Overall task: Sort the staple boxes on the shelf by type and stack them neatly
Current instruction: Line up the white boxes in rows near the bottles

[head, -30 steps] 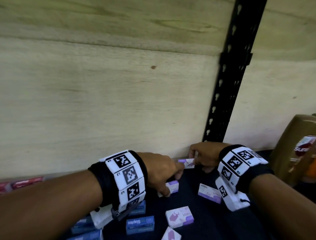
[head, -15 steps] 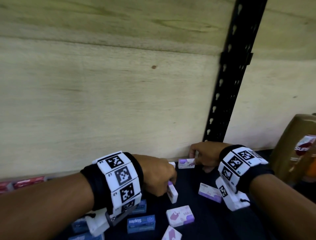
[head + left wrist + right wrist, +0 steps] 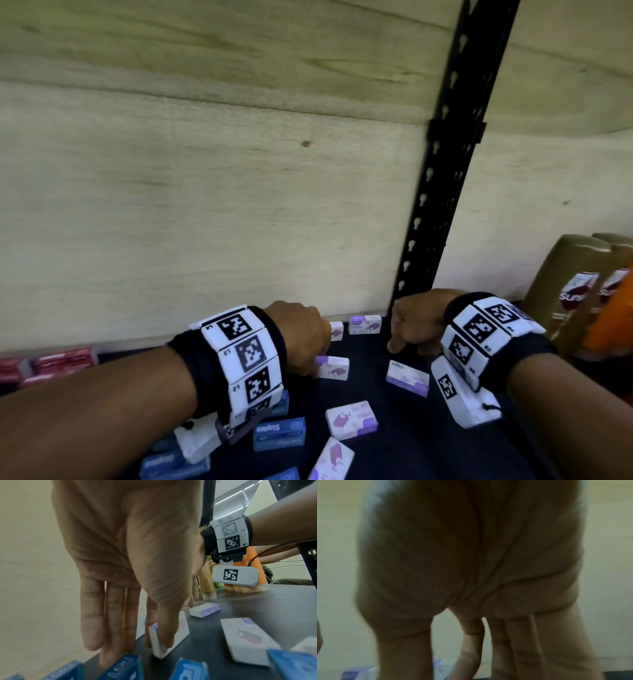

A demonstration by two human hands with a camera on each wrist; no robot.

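Staple boxes lie scattered across the dark shelf (image 3: 404, 452). Nearest me, on the left, several blue boxes (image 3: 279, 433) marked "Staples" lie flat, partly under my left forearm. To their right sit two white-and-purple boxes: one at the near edge (image 3: 331, 460), one just beyond it (image 3: 351, 419), both lying flat and apart.

Further in, my left hand (image 3: 301, 337) comes down onto another white-and-purple box (image 3: 331, 367). The left wrist view shows this held box (image 3: 169, 634) standing on its long edge, thumb on the near face, index finger behind it: a pinch. My remaining fingers (image 3: 93, 613) hang straight down beside it.

Right of that, a lone purple-sided box (image 3: 407, 378) lies flat, just near of my right hand (image 3: 416, 322). That hand holds nothing; its fingers point down, loosely extended, one fingertip low over the shelf. Whether it touches I cannot tell.

Farthest in, against the plywood back panel (image 3: 205, 212), two white-and-purple boxes stand side by side: one (image 3: 365, 324) fully visible, one (image 3: 336, 331) half hidden by my left hand.

Far left, red boxes (image 3: 65, 359) sit by the panel. Far right, gold bottles (image 3: 575, 284) stand past the black upright (image 3: 442, 192).
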